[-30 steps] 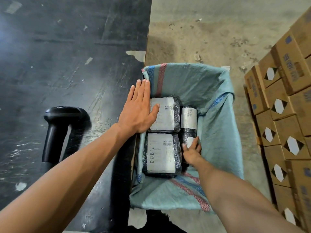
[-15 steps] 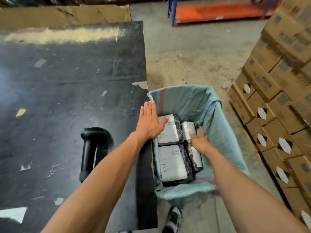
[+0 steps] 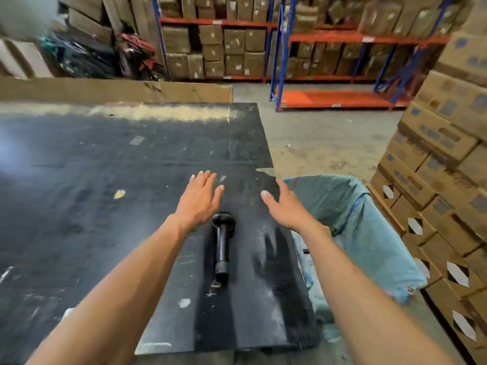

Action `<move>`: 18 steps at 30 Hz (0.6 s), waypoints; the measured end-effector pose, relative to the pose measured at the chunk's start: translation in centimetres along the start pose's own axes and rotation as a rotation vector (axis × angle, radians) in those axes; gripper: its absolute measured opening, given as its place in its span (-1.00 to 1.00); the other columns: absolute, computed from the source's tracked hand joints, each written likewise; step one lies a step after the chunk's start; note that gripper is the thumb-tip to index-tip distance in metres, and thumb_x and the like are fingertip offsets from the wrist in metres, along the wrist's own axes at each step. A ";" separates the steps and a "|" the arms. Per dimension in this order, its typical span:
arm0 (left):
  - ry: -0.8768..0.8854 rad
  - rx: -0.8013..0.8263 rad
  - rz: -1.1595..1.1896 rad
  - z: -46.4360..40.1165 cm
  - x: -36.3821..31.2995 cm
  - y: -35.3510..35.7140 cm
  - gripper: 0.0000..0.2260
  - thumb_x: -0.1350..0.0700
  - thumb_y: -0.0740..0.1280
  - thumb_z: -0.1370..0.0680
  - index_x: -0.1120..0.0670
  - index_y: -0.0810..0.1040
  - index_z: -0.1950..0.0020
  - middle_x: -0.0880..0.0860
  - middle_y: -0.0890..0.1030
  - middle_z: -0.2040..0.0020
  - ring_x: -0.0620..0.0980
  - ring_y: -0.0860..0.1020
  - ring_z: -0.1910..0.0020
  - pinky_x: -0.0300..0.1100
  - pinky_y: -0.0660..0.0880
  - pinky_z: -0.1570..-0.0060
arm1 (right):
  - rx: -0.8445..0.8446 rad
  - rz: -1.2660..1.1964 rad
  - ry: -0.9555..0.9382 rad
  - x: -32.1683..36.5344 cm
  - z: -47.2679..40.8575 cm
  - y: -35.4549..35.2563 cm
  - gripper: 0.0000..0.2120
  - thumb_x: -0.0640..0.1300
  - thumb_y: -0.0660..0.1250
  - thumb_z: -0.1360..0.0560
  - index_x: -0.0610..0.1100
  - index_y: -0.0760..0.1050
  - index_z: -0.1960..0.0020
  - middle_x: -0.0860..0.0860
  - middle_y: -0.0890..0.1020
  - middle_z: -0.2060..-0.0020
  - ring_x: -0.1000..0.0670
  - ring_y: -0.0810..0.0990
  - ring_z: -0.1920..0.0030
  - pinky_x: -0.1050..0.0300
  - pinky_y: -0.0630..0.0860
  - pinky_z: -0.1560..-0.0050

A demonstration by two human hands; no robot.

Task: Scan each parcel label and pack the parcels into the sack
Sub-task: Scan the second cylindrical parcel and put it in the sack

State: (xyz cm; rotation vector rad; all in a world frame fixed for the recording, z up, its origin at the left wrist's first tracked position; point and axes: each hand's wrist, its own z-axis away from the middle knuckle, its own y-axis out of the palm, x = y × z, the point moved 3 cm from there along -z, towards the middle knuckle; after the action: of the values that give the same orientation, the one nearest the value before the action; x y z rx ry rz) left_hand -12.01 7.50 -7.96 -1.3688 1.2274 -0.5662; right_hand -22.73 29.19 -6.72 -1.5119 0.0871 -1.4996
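My left hand [image 3: 199,200] hovers open over the black table [image 3: 105,193], fingers spread, just above and left of the black barcode scanner [image 3: 222,243] that lies on the tabletop. My right hand [image 3: 286,206] is open too, held over the table's right edge beside the teal woven sack [image 3: 369,233]. The sack stands on the floor against the table's right side with its mouth folded open. The parcels inside it are hidden behind my right forearm and the sack wall. No parcel lies on the table.
Stacked cardboard boxes [image 3: 442,180] crowd the right side close to the sack. A flat cardboard sheet [image 3: 118,89] stands behind the table's far edge. Blue and orange shelving [image 3: 329,56] filled with cartons lines the back, across a concrete floor [image 3: 324,143].
Both hands have come out of the sack and risen over the table, empty. My view has tilted up, so the parcels in the sack are out of sight.
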 end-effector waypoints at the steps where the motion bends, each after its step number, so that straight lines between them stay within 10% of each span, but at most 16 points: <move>1: -0.038 0.012 -0.032 1.3 1.9 0.1 -0.50 0.00 0.16 -0.73 0.28 0.29 -0.58 0.27 0.27 -0.59 0.23 0.18 -0.60 0.05 -0.02 -0.59 | 0.033 0.039 -0.006 1.5 0.3 1.5 -0.24 0.29 0.14 -0.69 0.03 -0.09 -0.74 -0.18 0.20 -0.68 -0.18 0.23 -0.65 -0.14 0.19 -0.61; 9: -0.165 0.281 -0.094 10.4 6.9 7.0 -0.34 -0.20 -0.08 -0.72 0.20 -0.09 -0.68 0.15 -0.15 -0.68 0.10 -0.17 -0.66 0.04 -0.22 -0.61 | 0.115 0.350 0.098 6.3 3.6 12.0 -0.08 0.25 0.28 -0.64 -0.06 -0.19 -0.72 -0.30 0.41 -0.51 -0.33 0.44 -0.47 -0.18 0.42 -0.38; 18: -0.106 0.244 -0.113 10.4 7.2 7.7 -0.32 -0.23 -0.13 -0.70 0.17 -0.08 -0.69 0.10 -0.13 -0.69 0.06 -0.18 -0.67 0.02 -0.25 -0.61 | -0.047 0.343 0.082 6.0 3.2 12.3 -0.32 -0.15 0.38 -0.61 -0.14 0.10 -0.61 -0.25 0.55 -0.34 -0.33 0.54 -0.31 -0.06 0.42 -0.05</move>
State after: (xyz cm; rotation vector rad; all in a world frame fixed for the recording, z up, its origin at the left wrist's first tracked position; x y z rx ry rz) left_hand -3.04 6.99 -19.71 -1.2501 0.9664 -0.6903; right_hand -11.99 20.63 -9.55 -1.3895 0.4120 -1.2888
